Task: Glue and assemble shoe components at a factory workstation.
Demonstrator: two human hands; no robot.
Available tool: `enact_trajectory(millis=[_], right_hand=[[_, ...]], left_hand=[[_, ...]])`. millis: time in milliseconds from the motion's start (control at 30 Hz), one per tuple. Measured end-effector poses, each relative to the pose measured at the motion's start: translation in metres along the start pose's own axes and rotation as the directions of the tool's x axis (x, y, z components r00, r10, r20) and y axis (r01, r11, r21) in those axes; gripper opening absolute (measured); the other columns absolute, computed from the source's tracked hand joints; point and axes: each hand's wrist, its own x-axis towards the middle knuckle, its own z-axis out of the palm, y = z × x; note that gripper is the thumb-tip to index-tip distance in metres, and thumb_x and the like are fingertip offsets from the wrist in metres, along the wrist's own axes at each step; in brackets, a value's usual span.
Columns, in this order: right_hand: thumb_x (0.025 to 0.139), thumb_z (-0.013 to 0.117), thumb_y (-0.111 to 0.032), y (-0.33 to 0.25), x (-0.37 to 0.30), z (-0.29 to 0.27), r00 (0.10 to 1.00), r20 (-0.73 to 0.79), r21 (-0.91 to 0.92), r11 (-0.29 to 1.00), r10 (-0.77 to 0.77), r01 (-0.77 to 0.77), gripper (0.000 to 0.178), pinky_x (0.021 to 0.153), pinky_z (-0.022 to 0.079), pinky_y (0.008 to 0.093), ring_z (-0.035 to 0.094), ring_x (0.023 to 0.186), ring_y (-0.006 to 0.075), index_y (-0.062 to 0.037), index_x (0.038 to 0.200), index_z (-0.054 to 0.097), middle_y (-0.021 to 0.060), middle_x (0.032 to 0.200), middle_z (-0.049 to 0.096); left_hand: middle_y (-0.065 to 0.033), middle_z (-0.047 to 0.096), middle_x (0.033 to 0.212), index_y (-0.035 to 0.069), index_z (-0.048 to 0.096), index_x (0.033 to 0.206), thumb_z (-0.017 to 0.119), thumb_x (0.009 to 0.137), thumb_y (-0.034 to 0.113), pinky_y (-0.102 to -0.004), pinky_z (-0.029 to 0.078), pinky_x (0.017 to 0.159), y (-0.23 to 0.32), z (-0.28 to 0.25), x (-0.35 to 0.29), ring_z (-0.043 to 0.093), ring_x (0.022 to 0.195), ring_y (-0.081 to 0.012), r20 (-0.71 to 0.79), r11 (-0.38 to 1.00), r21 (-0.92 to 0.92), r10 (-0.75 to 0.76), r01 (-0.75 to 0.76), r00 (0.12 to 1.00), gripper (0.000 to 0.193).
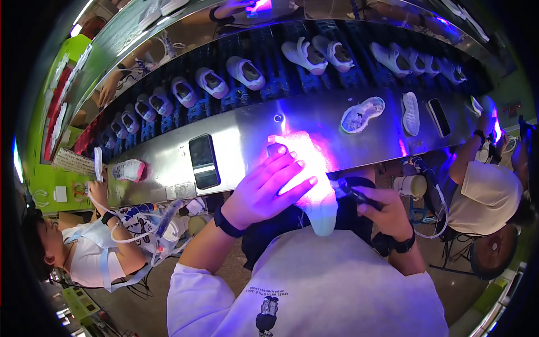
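Observation:
In the middle, over the near edge of the metal bench, a pale shoe (321, 218) glows under strong pink and violet light. My left hand (261, 191) lies over its upper part, with the fingers curved round it. The glare washes out the detail there. My right hand (387, 212) grips a dark-handled brush (364, 197), whose pale head is at the right side of the shoe. Whether the head touches the shoe is hard to tell.
On the metal bench (241, 126) lie a dark phone (204, 161), a shoe sole (362, 115), a white sole (411, 114) and another phone (439, 118). Beyond it, several shoes (246, 73) line a dark conveyor (269, 92). Co-workers sit at left (84, 247) and right (488, 194).

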Motion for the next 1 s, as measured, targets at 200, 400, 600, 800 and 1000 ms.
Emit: enact_trajectory(millis=[200,400,600,800,1000], right_hand=[[0.092,0.073,-0.008,0.011,0.015,-0.016,0.996,-0.046,0.068,0.995,0.073,-0.07,0.041,0.071,0.052,0.0262,0.062,0.077,0.0097,-0.0021,0.132,0.067,0.0027,0.086,0.068],[0.093,0.074,-0.01,0.01,0.014,-0.029,0.998,-0.001,0.096,0.994,0.056,-0.055,0.041,0.07,0.052,0.0257,0.061,0.075,0.0096,-0.002,0.132,0.067,0.0029,0.086,0.068],[0.093,0.074,-0.012,0.002,0.009,-0.032,0.987,0.077,0.066,0.987,0.141,-0.146,0.042,0.07,0.051,0.0253,0.06,0.075,0.0089,-0.0009,0.133,0.066,0.0015,0.086,0.067],[0.094,0.071,-0.011,0.007,0.004,-0.02,0.988,0.07,0.058,0.988,0.138,-0.142,0.041,0.071,0.05,0.0255,0.059,0.075,0.0092,0.0011,0.133,0.065,0.0011,0.084,0.065],[0.093,0.069,-0.007,0.025,-0.002,-0.002,0.986,0.025,0.228,0.959,0.165,-0.166,0.042,0.073,0.049,0.0255,0.059,0.077,0.0097,0.0028,0.134,0.064,0.0019,0.086,0.065]], left_hand=[[-0.013,0.065,0.124,0.016,0.073,0.124,0.071,0.082,0.012,-0.0491,0.053,0.104,0.009,0.022,0.016,0.065,0.117,-0.0325,-0.005,0.998,-0.062,-0.019,0.019,1.0,0.042],[-0.0149,0.066,0.116,0.013,0.073,0.123,0.069,0.073,0.003,-0.05,0.055,0.101,0.009,0.037,0.011,0.067,0.111,-0.0345,-0.055,0.988,-0.063,-0.142,0.139,0.988,0.05],[-0.0161,0.062,0.122,0.014,0.068,0.13,0.071,0.064,-0.011,-0.0517,0.053,0.104,0.015,0.029,0.005,0.064,0.116,-0.0384,-0.002,0.968,-0.096,-0.232,0.231,0.973,0.071],[-0.0152,0.062,0.125,0.015,0.065,0.135,0.071,0.062,-0.006,-0.0493,0.053,0.102,0.018,0.03,-0.007,0.062,0.119,-0.0379,0.019,0.939,-0.081,-0.333,0.334,0.943,0.076],[-0.0147,0.062,0.126,0.017,0.064,0.138,0.07,0.062,-0.005,-0.0452,0.054,0.099,0.022,0.035,-0.017,0.061,0.12,-0.0357,0.034,0.88,-0.115,-0.46,0.461,0.887,0.079]])
